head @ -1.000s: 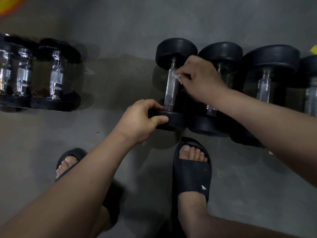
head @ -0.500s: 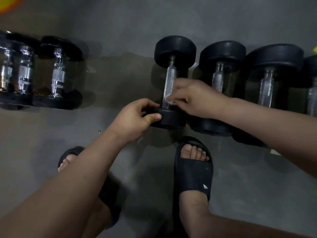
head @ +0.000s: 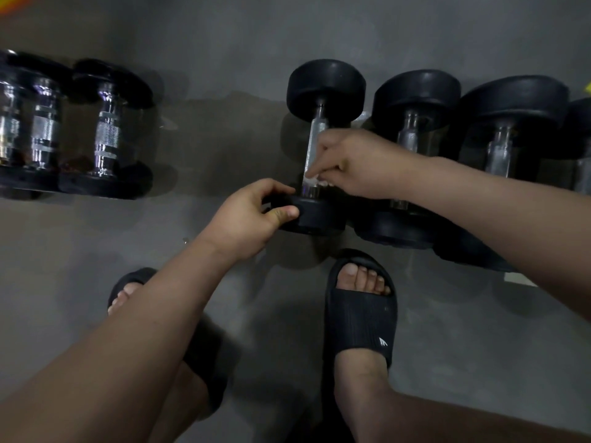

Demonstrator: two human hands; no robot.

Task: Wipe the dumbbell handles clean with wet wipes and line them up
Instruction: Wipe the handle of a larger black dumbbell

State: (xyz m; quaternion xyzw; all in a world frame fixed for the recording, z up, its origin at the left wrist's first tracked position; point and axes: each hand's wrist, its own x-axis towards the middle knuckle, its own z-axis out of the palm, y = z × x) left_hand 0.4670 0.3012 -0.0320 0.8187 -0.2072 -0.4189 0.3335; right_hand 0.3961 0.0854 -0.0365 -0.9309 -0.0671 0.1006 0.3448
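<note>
While the left hand (head: 252, 219) grips a dumbbell's (head: 325, 87) round black near end, the right hand (head: 355, 164) pinches a white wet wipe (head: 311, 180) against its handle (head: 315, 139).
The slim, shiny chrome handle lies on smooth grey concrete floor (head: 224, 59), just beside more dumbbells with matte black ends (head: 415, 94) to the right.

The right hand (head: 361, 164) has slid down the handle (head: 315, 139) of the dumbbell (head: 323, 225) toward the person. A second ago its fingers (head: 323, 170) pinched the wet wipe (head: 315, 181) just below the dumbbell's far head (head: 326, 87). Now the wipe sits at the handle's near end, just above the near head (head: 307, 215). The handle's upper stretch has come bare, and the hand no longer covers the top of the neighbouring dumbbell's handle (head: 409, 135).
</note>
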